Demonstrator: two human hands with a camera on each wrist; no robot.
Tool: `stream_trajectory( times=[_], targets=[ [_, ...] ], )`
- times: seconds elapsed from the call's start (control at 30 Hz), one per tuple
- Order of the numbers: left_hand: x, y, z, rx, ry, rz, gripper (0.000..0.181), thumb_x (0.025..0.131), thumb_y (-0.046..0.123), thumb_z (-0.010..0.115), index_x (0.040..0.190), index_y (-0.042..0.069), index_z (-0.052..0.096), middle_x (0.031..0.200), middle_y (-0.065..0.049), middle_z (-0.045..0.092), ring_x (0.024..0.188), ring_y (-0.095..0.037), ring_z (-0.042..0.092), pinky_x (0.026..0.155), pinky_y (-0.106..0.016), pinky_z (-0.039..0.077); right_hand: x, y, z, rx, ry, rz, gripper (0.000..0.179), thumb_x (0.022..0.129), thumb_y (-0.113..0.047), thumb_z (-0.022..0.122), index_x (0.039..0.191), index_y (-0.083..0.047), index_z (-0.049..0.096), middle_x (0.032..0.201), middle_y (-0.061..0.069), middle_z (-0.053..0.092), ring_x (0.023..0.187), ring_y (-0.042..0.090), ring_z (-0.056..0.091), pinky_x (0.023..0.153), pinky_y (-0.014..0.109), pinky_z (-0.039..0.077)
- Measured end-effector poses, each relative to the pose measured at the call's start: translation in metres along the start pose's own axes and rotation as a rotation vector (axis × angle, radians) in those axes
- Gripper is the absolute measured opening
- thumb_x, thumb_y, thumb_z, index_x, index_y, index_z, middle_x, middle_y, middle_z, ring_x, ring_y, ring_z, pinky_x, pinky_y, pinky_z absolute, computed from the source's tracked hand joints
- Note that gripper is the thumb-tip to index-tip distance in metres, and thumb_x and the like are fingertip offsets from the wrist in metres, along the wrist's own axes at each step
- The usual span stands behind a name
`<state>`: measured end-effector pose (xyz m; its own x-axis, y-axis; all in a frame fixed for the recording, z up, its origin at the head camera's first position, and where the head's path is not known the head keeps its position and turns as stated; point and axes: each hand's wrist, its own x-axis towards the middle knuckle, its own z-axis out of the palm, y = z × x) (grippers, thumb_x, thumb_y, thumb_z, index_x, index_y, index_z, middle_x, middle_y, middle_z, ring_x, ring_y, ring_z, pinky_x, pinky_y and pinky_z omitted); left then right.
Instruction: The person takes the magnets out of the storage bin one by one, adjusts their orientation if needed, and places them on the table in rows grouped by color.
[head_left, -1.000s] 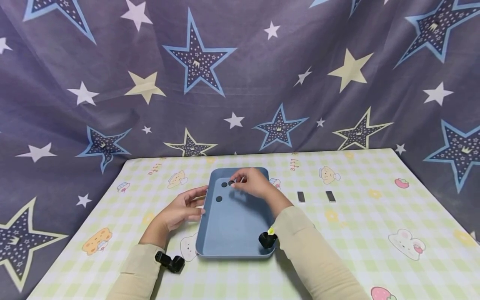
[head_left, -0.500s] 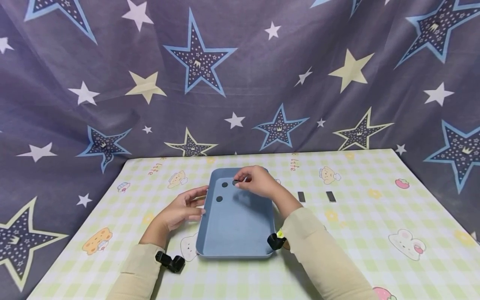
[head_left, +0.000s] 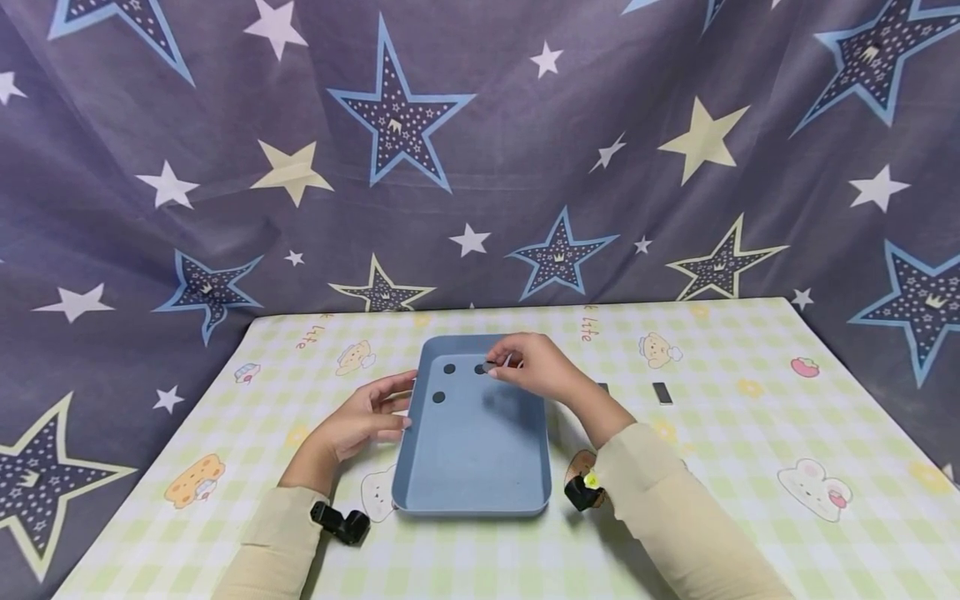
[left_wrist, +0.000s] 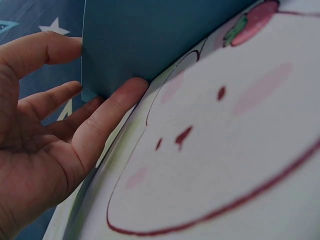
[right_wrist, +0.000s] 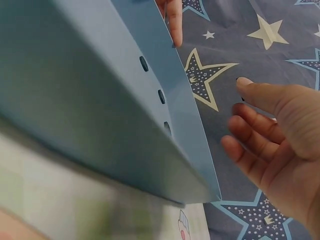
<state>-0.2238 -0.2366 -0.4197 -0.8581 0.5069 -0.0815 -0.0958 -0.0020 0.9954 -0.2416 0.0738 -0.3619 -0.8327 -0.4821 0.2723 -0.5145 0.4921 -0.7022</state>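
Observation:
In the head view my left hand rests against the left side of a blue-grey tray, fingers loosely spread. The left wrist view has its thumb and other fingertips touching the tray's outer wall. My right hand is over the far right part of the tray, thumb and fingers pinching a small black disc. Only dark slivers of it show at the fingertips in the right wrist view. Three flat black discs lie on the tray floor: one near, one far left, one beside my right fingertips.
A small black rectangular piece lies on the checked tablecloth right of the tray. Another one is mostly hidden behind my right forearm. A star-patterned curtain hangs behind the table.
My right hand has moved to the right across the tray's far end with the disc pinched. A disc on the tray floor now shows left of its fingertips. The left hand and tray stay put.

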Motion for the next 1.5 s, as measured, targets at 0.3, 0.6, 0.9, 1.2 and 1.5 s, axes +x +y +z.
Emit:
stream_trajectory(
  times=[0.3, 0.6, 0.9, 1.2, 1.5],
  targets=[
    [-0.001, -0.001, -0.001, 0.003, 0.000, 0.001, 0.082, 0.081, -0.010, 0.063, 0.153, -0.001, 0.024, 0.153, -0.027, 0.027, 0.136, -0.040, 0.036, 0.088, -0.036, 0.054, -0.016, 0.001, -0.007, -0.031, 0.020, -0.050, 0.017, 0.088, -0.012, 0.073, 0.104, -0.006, 0.072, 0.091, 0.000, 0.066, 0.077, 0.014, 0.061, 0.069, 0.028, 0.053],
    [0.000, 0.000, 0.001, 0.002, 0.008, -0.007, 0.083, 0.080, -0.009, 0.065, 0.152, -0.002, 0.025, 0.152, -0.028, 0.028, 0.135, -0.041, 0.037, 0.088, -0.039, 0.054, -0.032, 0.001, -0.013, -0.023, 0.049, -0.072, 0.015, 0.086, -0.010, 0.074, 0.101, -0.006, 0.073, 0.091, -0.001, 0.066, 0.073, 0.010, 0.058, 0.065, 0.027, 0.052],
    [0.000, 0.000, 0.001, 0.001, 0.004, -0.005, 0.082, 0.081, -0.009, 0.064, 0.152, -0.002, 0.024, 0.153, -0.027, 0.028, 0.134, -0.040, 0.038, 0.087, -0.038, 0.054, -0.046, 0.008, -0.015, -0.019, 0.068, -0.090, 0.013, 0.085, -0.007, 0.075, 0.098, -0.007, 0.072, 0.093, 0.000, 0.067, 0.073, 0.010, 0.058, 0.063, 0.026, 0.052],
    [0.000, -0.001, 0.000, 0.005, 0.005, -0.005, 0.082, 0.081, -0.009, 0.064, 0.152, -0.002, 0.025, 0.153, -0.027, 0.028, 0.134, -0.040, 0.039, 0.088, -0.038, 0.054, -0.060, 0.013, -0.016, -0.039, 0.051, -0.092, 0.016, 0.085, -0.006, 0.075, 0.100, -0.006, 0.072, 0.094, 0.002, 0.068, 0.071, 0.009, 0.057, 0.063, 0.025, 0.052],
    [0.000, -0.001, 0.000, 0.004, 0.010, -0.014, 0.082, 0.081, -0.010, 0.064, 0.152, -0.001, 0.026, 0.153, -0.026, 0.028, 0.135, -0.041, 0.037, 0.089, -0.038, 0.054, -0.075, 0.019, -0.020, -0.020, 0.073, -0.099, 0.015, 0.083, -0.005, 0.076, 0.098, -0.007, 0.073, 0.092, 0.000, 0.068, 0.070, 0.009, 0.056, 0.061, 0.025, 0.051]
  ],
)
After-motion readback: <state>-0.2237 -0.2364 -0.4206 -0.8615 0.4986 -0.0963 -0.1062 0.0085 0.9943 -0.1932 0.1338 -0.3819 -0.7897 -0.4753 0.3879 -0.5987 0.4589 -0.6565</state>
